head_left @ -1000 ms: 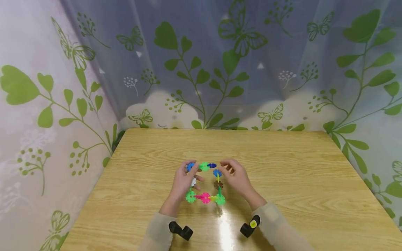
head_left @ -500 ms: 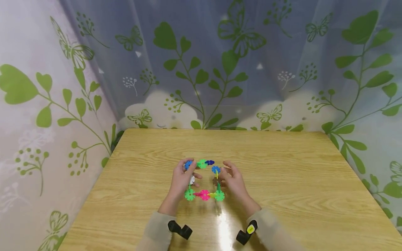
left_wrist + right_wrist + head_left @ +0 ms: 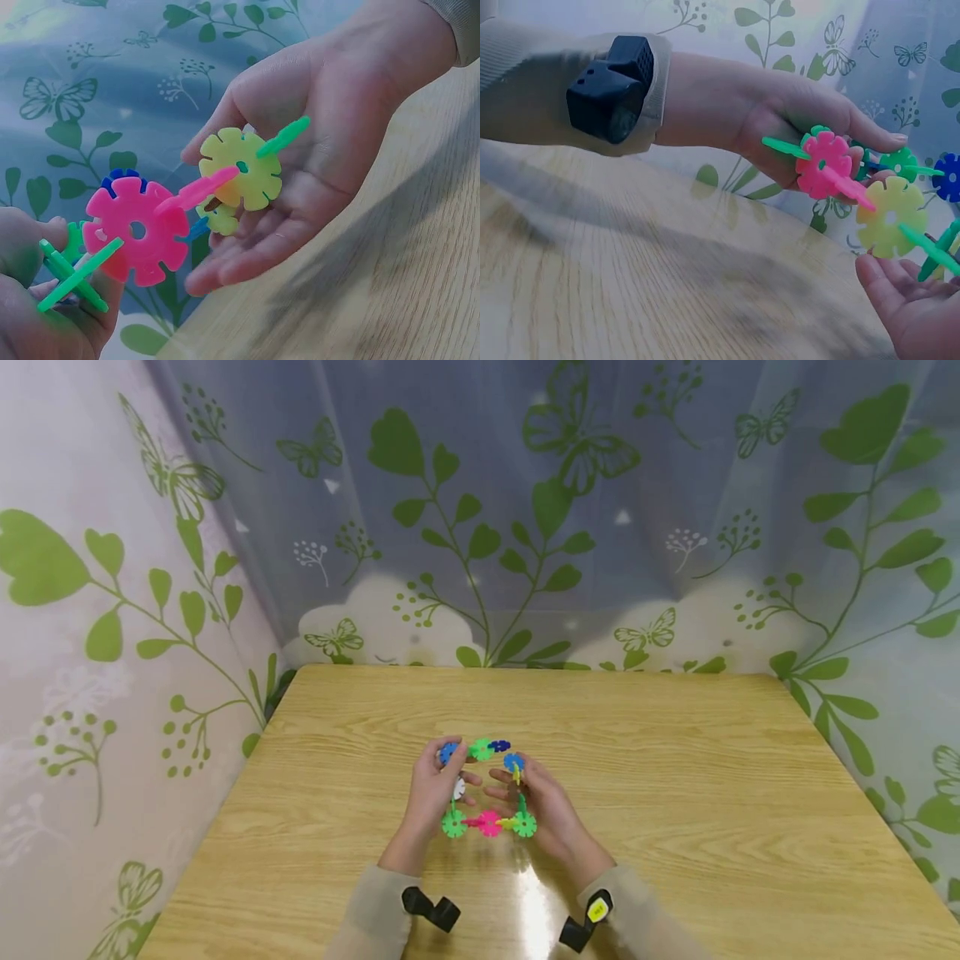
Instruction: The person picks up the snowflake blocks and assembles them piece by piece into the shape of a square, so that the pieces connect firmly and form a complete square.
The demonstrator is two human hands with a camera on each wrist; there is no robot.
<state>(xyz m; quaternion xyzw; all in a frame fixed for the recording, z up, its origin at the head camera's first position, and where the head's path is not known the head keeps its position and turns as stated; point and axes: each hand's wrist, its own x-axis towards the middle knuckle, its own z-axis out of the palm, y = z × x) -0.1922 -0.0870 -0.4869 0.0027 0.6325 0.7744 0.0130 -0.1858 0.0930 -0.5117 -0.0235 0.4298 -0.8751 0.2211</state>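
Note:
A chain of notched plastic snowflake discs, with a pink disc [image 3: 490,823] on its near side, forms a squarish loop above the table. My left hand [image 3: 433,789] holds its left side, thumb and fingers pinching a blue disc [image 3: 448,752] at the far left corner. At the far right corner, a gap parts a dark blue disc [image 3: 500,746] from a lighter blue disc [image 3: 513,762]. My right hand [image 3: 551,806] supports the right side from outside and below. In the left wrist view its palm lies behind a yellow disc [image 3: 259,176], fingers extended.
Under both hands stretches a wood-grain table [image 3: 675,760]. Patterned curtains with leaves and butterflies enclose it at the back [image 3: 480,527] and on both sides. A black wrist camera [image 3: 431,910] sits on each sleeve cuff.
My right hand has left the far right corner, its fingers opening and sliding in under the loop's right side. The loop has shifted slightly away from me; my left hand keeps its hold.

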